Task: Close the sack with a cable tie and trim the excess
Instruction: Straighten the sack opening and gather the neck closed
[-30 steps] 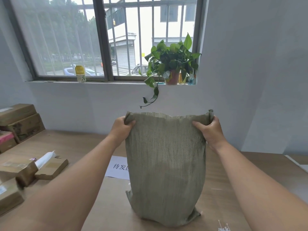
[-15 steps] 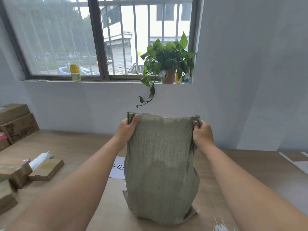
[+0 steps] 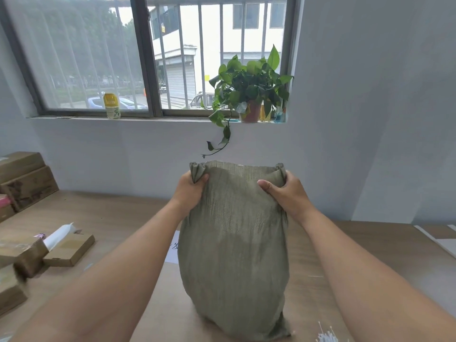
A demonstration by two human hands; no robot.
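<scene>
While left hand (image 3: 191, 191) and right hand (image 3: 287, 193) each grip bunched corners of the woven sack (image 3: 234, 248): gather mouth evenly into one tight neck.

Sack (image 3: 234, 243) mouth has been gathered inward: a second ago the top edge was stretched wide and flat between the hands, now it's narrower, with cloth bunched into folds at both corners. Left hand (image 3: 191, 191) and right hand (image 3: 287, 193) have moved closer together, each gripping a wad of fabric instead of a flat corner, right thumb now laid across the front face. Sack body went from a flat hanging panel to a rounder, bulged shape standing on the table (image 3: 370, 243).
</scene>
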